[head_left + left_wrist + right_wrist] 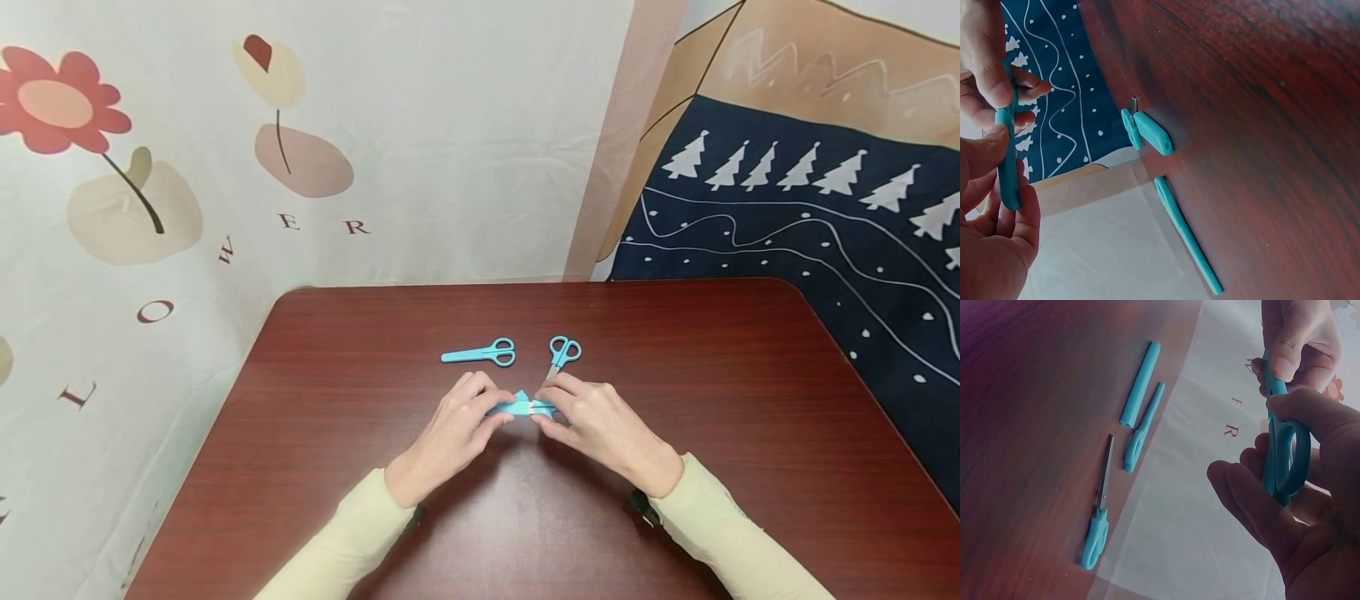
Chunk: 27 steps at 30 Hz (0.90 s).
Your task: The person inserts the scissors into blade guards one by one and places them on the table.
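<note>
My left hand (454, 427) and right hand (603, 427) hold one pair of turquoise scissors (1297, 464) between them, above the table. The left thumb and fingers pinch the scissors' blade cover (1009, 178). On the handle end, the right thumb and fingers grip near the loops. Little or no blade shows where cover and handle meet. Beyond the hands lie a second pair of scissors (564, 352) with its metal blades bare and a loose turquoise blade cover (1155, 133). A third pair of scissors (480, 353), blades covered, lies to their left.
The dark red-brown table (315, 433) has rounded far corners. A pale cloth with flower prints (465, 150) hangs behind it, and a navy cloth with white trees (787, 225) is at the right. A dark band (643, 507) shows at the right wrist.
</note>
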Motion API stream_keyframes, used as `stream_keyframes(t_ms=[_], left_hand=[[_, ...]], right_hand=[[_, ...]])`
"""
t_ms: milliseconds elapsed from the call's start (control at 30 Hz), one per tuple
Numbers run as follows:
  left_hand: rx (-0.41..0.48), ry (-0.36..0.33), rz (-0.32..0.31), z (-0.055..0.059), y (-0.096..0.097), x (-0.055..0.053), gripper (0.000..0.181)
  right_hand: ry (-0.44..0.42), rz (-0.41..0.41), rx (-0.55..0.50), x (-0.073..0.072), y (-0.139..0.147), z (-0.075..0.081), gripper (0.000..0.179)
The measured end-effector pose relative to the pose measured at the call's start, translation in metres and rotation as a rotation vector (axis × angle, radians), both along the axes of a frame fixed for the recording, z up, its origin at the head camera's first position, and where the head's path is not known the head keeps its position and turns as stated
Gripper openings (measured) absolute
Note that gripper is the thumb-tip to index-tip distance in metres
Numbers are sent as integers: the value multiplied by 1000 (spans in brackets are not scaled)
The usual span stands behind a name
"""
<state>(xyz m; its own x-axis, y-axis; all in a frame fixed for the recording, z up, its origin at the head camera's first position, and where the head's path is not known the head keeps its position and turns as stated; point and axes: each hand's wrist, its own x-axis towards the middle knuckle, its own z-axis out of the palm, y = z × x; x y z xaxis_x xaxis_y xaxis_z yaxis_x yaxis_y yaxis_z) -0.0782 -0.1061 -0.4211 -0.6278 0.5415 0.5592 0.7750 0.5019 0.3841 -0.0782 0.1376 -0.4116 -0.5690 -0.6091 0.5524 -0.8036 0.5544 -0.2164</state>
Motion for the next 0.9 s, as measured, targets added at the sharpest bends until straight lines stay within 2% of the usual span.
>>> stream_keyframes(t_ms=[333,900], left_hand=[[12,25,-1,0,3,-1,22],[-23,-85,7,-3,-1,4,20]], right_hand=[[-2,19,-6,-2,-3,0,24],[-38,16,-7,0,-1,-10,26]])
